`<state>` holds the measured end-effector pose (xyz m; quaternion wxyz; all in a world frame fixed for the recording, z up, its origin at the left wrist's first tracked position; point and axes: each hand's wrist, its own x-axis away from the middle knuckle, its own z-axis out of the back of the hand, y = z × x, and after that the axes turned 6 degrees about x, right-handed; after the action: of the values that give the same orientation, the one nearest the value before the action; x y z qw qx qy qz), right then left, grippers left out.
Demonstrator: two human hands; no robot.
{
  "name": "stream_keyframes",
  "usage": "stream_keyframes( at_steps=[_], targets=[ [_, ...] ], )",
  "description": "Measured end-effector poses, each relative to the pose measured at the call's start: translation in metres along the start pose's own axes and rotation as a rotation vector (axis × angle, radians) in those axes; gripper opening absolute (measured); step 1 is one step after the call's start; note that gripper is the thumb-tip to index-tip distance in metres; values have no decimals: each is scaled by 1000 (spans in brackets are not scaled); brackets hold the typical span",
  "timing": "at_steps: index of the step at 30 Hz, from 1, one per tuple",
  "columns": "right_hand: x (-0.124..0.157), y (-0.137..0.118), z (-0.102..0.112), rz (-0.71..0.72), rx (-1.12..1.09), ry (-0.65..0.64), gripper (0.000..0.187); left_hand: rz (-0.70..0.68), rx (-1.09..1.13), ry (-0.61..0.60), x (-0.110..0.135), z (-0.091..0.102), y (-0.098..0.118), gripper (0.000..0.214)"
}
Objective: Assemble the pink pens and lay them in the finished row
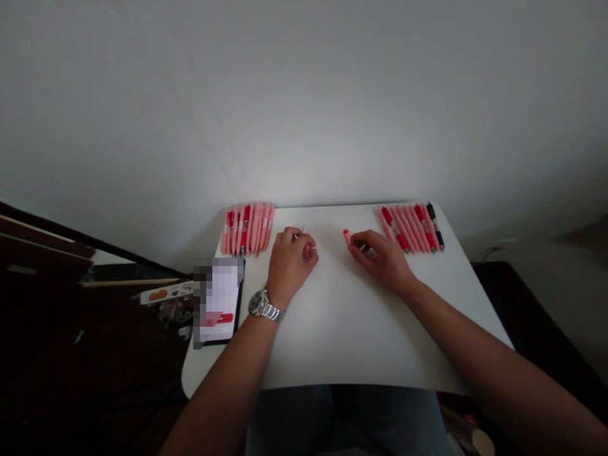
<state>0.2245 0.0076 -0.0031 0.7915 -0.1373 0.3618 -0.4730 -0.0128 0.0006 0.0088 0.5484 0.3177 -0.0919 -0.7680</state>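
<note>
My left hand [291, 258] is closed above the middle of the white table, with its fingers pinched together. A thin white tip [304, 228] pokes up past its fingers; most of that slim piece is hidden by them. To the right, my right hand [380, 254] pinches a short pink pen tube [347, 238] between thumb and fingers. Its red end points up and away from me. The two hands are apart. A row of mostly pink pens [247, 229] lies beyond my left hand, and a second row of pink, red and black pens [411, 228] beyond my right.
A phone [221, 301] with a lit, partly blurred screen lies at the left edge of the white table [351, 342]. A grey-white wall [308, 114] rises behind the table. Dark shelving and clutter [175, 310] stand to the left, below the tabletop.
</note>
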Motion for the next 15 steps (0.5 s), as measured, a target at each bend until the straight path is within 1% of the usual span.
stream_keyframes(
  at_steps=[7,15],
  targets=[
    [0,1,0,17,16,7,16,4,-1,2,0,-2,-1,16],
    [0,0,0,10,15,7,15,20,-2,24,1,-2,-1,16]
  ],
)
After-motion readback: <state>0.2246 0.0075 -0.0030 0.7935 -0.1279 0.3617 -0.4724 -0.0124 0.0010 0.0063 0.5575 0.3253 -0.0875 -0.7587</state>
